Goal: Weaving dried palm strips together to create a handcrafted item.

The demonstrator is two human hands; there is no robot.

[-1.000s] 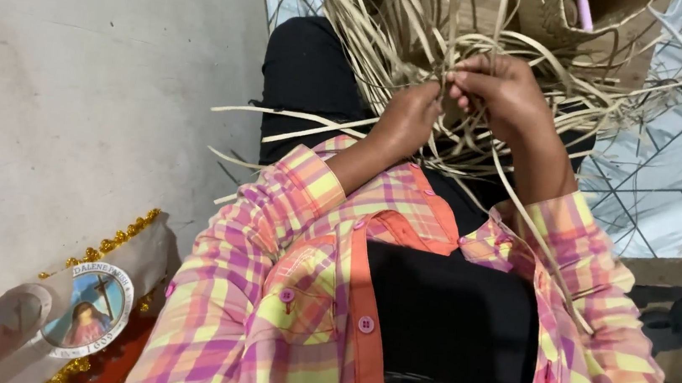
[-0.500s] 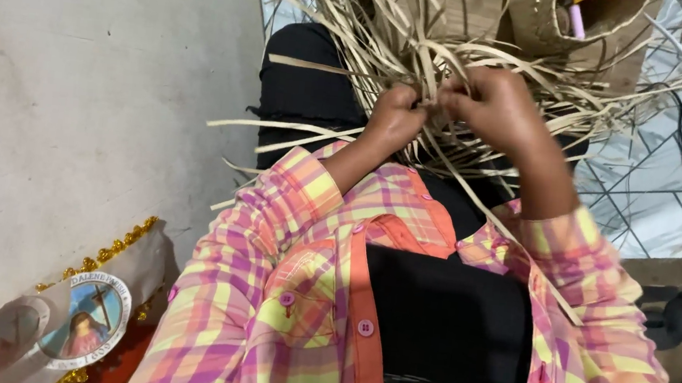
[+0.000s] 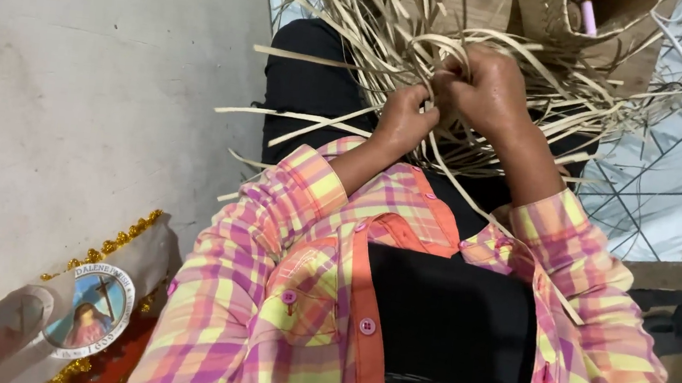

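Straw-coloured palm strips (image 3: 452, 102) lay in a loose tangle on your lap, over the black trousers (image 3: 310, 87). Your left hand (image 3: 403, 120) was clenched on a few strips, and your right hand (image 3: 487, 84), touching it, pinched a looped strip. Beyond them stood a woven basket (image 3: 562, 20), and on your left was the grey floor (image 3: 73, 87).

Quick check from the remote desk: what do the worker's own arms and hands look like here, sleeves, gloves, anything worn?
Both hands are bare: the left hand and the right hand show no gloves, rings or wristbands that I can make out. Each forearm is uncovered up to a rolled cuff. The left sleeve and right sleeve belong to an open plaid shirt in pink, yellow, orange and purple, with pink buttons.
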